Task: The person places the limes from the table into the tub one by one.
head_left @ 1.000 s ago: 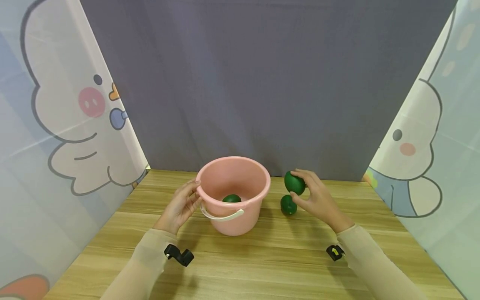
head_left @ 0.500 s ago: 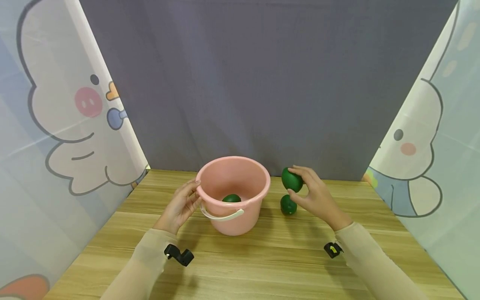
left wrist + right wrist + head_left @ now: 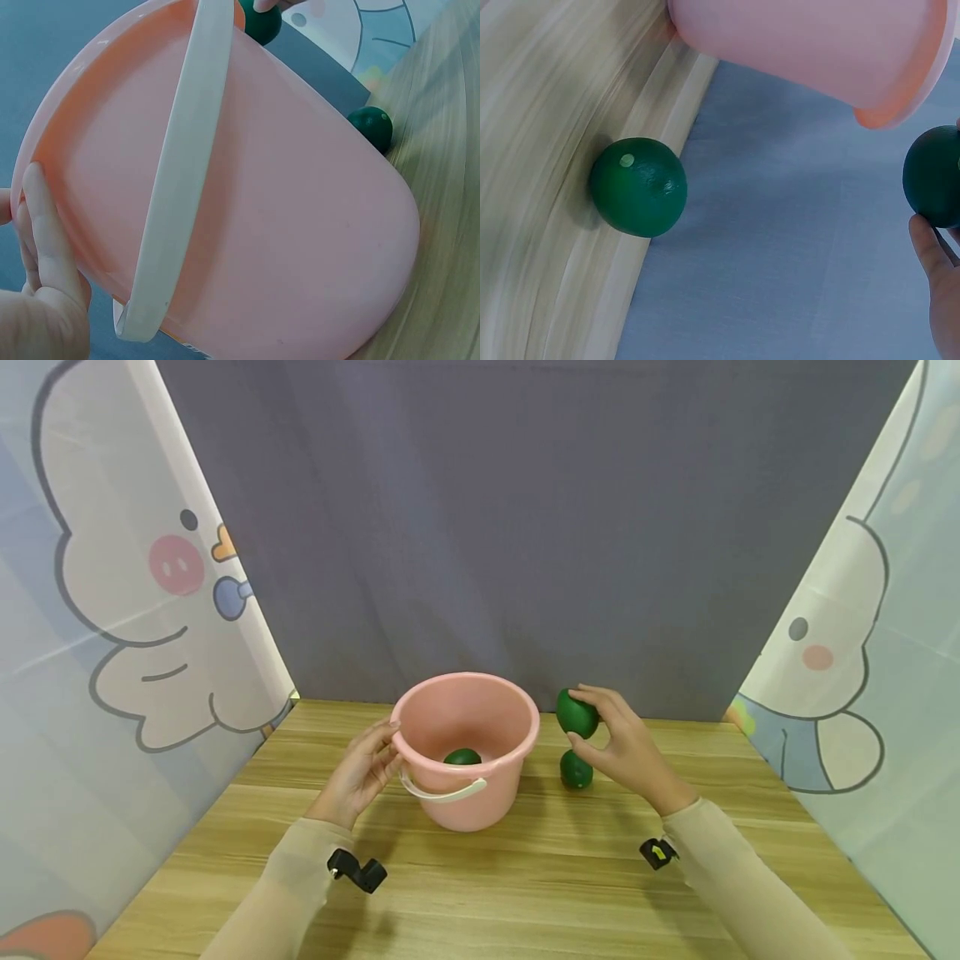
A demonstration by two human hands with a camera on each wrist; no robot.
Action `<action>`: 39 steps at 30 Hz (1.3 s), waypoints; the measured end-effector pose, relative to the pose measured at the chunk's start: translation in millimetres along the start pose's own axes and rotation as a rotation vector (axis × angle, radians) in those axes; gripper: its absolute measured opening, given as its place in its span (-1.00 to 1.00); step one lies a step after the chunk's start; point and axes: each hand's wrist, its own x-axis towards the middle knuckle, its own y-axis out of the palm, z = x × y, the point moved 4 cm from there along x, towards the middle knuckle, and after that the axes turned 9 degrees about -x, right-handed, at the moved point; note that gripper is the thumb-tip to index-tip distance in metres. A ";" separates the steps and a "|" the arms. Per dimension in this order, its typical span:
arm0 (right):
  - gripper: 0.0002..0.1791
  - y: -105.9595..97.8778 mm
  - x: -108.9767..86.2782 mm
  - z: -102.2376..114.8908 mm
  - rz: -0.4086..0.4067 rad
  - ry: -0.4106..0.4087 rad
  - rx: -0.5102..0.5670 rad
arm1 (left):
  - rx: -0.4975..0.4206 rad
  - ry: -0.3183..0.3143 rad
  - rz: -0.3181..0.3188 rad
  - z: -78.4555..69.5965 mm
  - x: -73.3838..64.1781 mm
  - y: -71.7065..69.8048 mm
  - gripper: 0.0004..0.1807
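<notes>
A pink bucket (image 3: 467, 810) stands on the table with its white handle (image 3: 178, 176) hanging down the near side. At its left rim my left hand (image 3: 362, 775) grips the edge between fingers and thumb. One dark green avocado (image 3: 462, 757) lies inside, partly hidden by the near wall. To the right of the bucket, my right hand (image 3: 628, 758) pinches a second smooth avocado (image 3: 577, 715) between thumb and fingertips, held in the air at about rim height. Below it another avocado (image 3: 639, 187) with a pale stem spot rests on the table.
The wood-grain table (image 3: 480, 893) ends at a dark grey curtain (image 3: 525, 527) close behind the bucket. Printed cartoon cloths hang at the left and right sides. A black camera mount (image 3: 357, 870) sits on the left wrist, another (image 3: 657, 852) on the right.
My right hand has moved the held avocado left and slightly up, closer to the bucket. The left hand stays at the rim, and the bucket and the other avocados have not moved.
</notes>
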 end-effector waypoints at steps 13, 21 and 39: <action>-0.29 2.3 8.5 6.4 -0.026 -0.015 0.035 | -0.009 -0.006 0.010 -1.0 -1.6 1.1 -0.82; -0.29 2.8 14.5 9.2 -0.027 -0.020 0.031 | -0.017 -0.002 0.024 -2.0 -3.1 1.9 -0.83; -0.30 3.7 25.3 16.1 -0.020 -0.027 0.051 | -0.014 -0.008 0.020 -2.1 -3.9 2.5 -0.77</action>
